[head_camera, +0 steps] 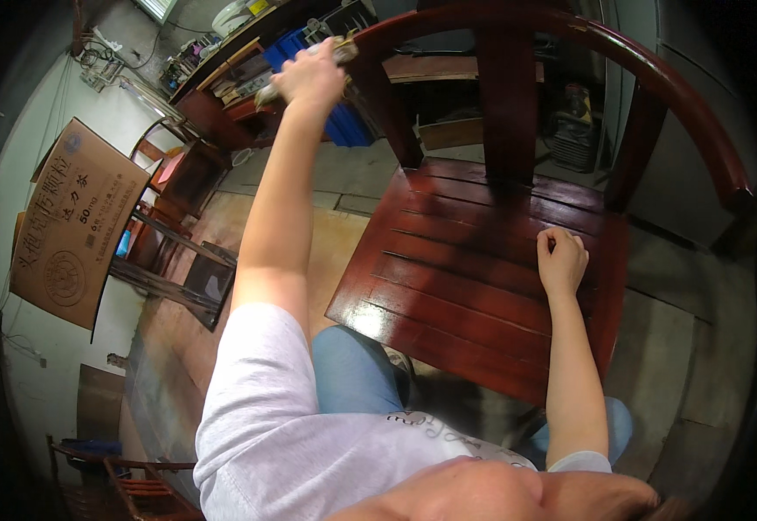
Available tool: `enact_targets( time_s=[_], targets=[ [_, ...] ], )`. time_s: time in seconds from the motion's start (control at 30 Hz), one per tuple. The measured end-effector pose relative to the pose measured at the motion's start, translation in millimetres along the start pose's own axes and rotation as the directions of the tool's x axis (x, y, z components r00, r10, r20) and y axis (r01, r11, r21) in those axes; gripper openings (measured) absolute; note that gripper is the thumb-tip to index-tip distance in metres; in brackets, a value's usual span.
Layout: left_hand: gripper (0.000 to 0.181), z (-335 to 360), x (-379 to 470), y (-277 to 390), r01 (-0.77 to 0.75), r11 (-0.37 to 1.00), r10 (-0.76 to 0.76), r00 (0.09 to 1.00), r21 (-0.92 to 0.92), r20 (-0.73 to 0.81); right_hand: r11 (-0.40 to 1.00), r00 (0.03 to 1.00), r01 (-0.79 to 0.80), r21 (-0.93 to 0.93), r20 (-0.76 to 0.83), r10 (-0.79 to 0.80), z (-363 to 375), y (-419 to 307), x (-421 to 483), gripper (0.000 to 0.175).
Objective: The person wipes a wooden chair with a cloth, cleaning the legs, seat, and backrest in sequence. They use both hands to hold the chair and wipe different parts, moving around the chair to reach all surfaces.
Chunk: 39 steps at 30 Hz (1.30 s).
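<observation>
A glossy red-brown wooden chair stands before me, with a grooved seat and a curved top rail over broad back slats. My left hand reaches far out to the rail's left end. It grips a crumpled, pale rag with yellowish edges, which shows on both sides of the fingers. Whether the rag touches the wood there is hard to see. Above the right part of the seat is my right hand, its fingers curled in and nothing visible in them. I cannot tell whether it rests on the seat.
A printed cardboard box sits at the left on a dark wooden stand. Behind the chair are a blue plastic bin, a cluttered workbench and a dark ribbed machine. Another wooden chair shows at the lower left.
</observation>
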<state>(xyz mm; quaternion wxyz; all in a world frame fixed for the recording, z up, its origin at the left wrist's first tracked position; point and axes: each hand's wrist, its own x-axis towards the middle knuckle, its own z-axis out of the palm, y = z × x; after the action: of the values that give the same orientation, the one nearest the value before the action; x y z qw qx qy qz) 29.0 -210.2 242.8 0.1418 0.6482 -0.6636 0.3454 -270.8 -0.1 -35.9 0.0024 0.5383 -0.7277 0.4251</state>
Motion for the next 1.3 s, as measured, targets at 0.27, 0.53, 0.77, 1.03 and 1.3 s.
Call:
enact_targets(
  time_s=[0.27, 0.53, 0.77, 1.03, 1.3],
  targets=[
    [0.049, 44, 54, 105, -0.093, 0.956, 0.021, 0.968, -0.278, -0.251, 0.999, 1.000, -0.001, -0.035, 0.009, 0.001, 0, -5, -1, 0.012],
    [0.033, 42, 74, 243, -0.295, 0.634, -0.410, 0.655, -0.714, -0.635, 0.996, 0.998, 0.059, -0.070, -0.025, -0.061, -5, -10, 0, 0.011],
    [0.052, -42, 4, 327, -0.470, 0.808, 0.092, 0.697, -0.356, -0.711, 0.997, 0.997, 0.074, -0.022, -0.006, -0.075, -5, -7, 2, 0.008],
    [0.063, 7, -8, 250, -0.609, 0.660, 0.376, 0.774, -0.439, -0.509, 0.997, 0.999, 0.043, -0.057, 0.006, -0.042, -5, -7, 0, 0.010],
    [0.045, 51, -93, 244, -0.518, 0.607, 0.347, 0.855, -0.603, -0.385, 0.999, 1.000, 0.021, -0.039, 0.021, -0.021, -3, -7, 0, 0.009]
  ],
)
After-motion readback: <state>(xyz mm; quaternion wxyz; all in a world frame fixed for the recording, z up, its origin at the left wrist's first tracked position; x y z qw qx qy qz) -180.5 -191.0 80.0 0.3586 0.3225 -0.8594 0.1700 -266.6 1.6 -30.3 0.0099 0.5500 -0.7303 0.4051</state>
